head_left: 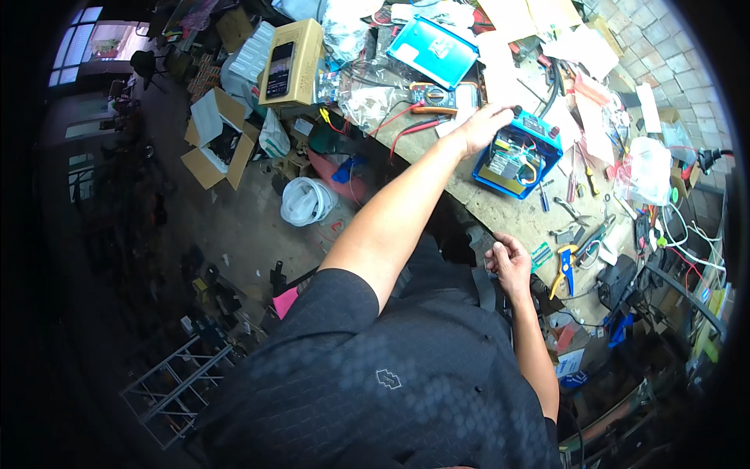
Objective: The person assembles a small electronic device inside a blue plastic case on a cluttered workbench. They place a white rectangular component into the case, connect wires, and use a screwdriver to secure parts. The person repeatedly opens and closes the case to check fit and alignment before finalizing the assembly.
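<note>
A blue box-shaped electrical device (518, 152) stands on the workbench with its side open, showing wires and parts inside. My left hand (486, 130) reaches across to its upper left edge, with the fingertips at a black knob on the front panel. A red knob (555, 132) sits farther right on that panel. My right hand (509, 264) is at the bench's near edge, fingers curled in toward the thumb; whatever may be between them is too small to tell. Close beside it lie a small green strip (541, 255) and yellow-and-blue pliers (566, 266).
An orange-framed multimeter (434, 97) with red and black leads lies left of the device. Behind it is a blue cover (434, 51). A phone (280, 69) leans on a cardboard box (303, 47). Screwdrivers (572, 184), more pliers (572, 209) and plastic bags crowd the right side.
</note>
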### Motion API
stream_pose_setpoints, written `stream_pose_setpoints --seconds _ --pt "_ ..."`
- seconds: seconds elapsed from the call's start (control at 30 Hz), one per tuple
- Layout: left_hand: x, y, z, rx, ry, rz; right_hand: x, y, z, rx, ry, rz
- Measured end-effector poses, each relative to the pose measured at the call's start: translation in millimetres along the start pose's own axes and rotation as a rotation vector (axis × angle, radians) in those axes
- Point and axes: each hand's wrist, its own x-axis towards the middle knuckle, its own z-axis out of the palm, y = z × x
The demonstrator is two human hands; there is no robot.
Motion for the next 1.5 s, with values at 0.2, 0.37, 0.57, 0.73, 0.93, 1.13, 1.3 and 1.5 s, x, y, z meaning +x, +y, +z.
stream_pose_setpoints --seconds 0.2,0.37,0.57,0.73,0.93,1.13,1.3,1.5 --pt "6 -7 0 -0.005 0.026 0.033 7 -6 1 -0.017 -0.006 -0.022" --pt "6 -7 2 -0.032 0.033 0.014 7 -3 1 -0.009 -0.008 -0.026" --pt "3 -4 3 0.026 0.014 0.049 1 5 -5 0.019 0.023 0.015" --pt "1 1 5 0.005 0.038 0.018 -5 6 -14 -0.001 0.029 -0.008" --pt "2 -1 3 0.002 0.039 -0.036 -5 -4 -13 0.033 0.036 0.056" --pt "-2 6 5 0.051 0.051 0.002 5 10 -18 0.012 0.04 0.033" --pt "-6 9 9 -0.003 0.068 -0.021 7 7 -23 0.027 0.04 0.032" --pt "-5 3 5 0.036 0.064 0.002 13 6 -27 0.01 0.06 0.044"
